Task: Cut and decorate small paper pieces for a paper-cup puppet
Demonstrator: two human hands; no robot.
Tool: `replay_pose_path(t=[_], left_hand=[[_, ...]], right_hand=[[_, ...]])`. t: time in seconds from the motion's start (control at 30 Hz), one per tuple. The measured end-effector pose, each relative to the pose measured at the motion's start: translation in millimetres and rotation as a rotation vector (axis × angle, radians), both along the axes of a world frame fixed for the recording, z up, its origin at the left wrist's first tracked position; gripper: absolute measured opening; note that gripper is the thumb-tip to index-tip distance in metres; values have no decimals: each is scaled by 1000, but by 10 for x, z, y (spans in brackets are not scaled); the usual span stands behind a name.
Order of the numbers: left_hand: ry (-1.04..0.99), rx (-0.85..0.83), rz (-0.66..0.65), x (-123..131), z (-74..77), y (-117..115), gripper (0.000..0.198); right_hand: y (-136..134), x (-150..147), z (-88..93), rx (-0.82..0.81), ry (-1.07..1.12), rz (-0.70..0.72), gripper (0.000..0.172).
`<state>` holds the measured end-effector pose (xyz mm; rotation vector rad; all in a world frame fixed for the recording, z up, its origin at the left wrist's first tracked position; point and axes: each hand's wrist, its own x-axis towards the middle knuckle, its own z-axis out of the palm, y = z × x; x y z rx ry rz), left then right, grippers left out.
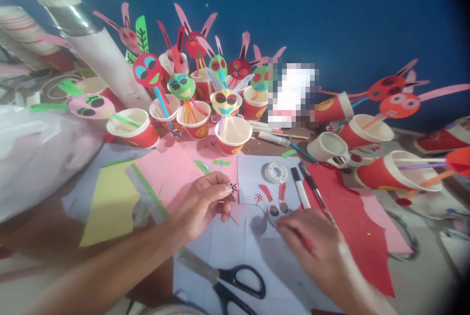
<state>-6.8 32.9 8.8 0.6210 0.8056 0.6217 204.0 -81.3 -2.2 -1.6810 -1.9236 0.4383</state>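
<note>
My left hand (211, 200) is closed in a pinch on a small paper piece (234, 188) with black marks, held above the pale paper. A similar small disc (259, 198) with a dark red-and-black pattern lies to its right. Beside that is a pale round paper rabbit face (274, 213) with dark eyes and two red ears. At the face's lower right edge, my right hand (312, 236) has its fingers curled together; whatever they may hold is hidden. A roll of clear tape (277, 172) sits above the face.
Black-handled scissors (220, 276) lie open in front. A marker (300, 188) and a pen (316, 188) rest by red paper (352, 227). Paper cups (233, 139) with paper creatures on straws line the back. A white plastic bag (44, 153) stands left, near a flask (103, 60).
</note>
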Motion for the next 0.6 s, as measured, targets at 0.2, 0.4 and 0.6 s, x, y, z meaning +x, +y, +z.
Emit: replay_pose_path(t=[0.2,0.4,0.6], left_hand=[[0,-11,-7,-11,-13,-3,17],[1,12,-6,-28,9,-7,14],[41,42,5,14,29,-6,15]], right_hand=[[-116,-651,-120,270,-245,356,45],[-191,-812,-256,319,-462,388,19],[-223,-845,-257,369,-505,321,25]])
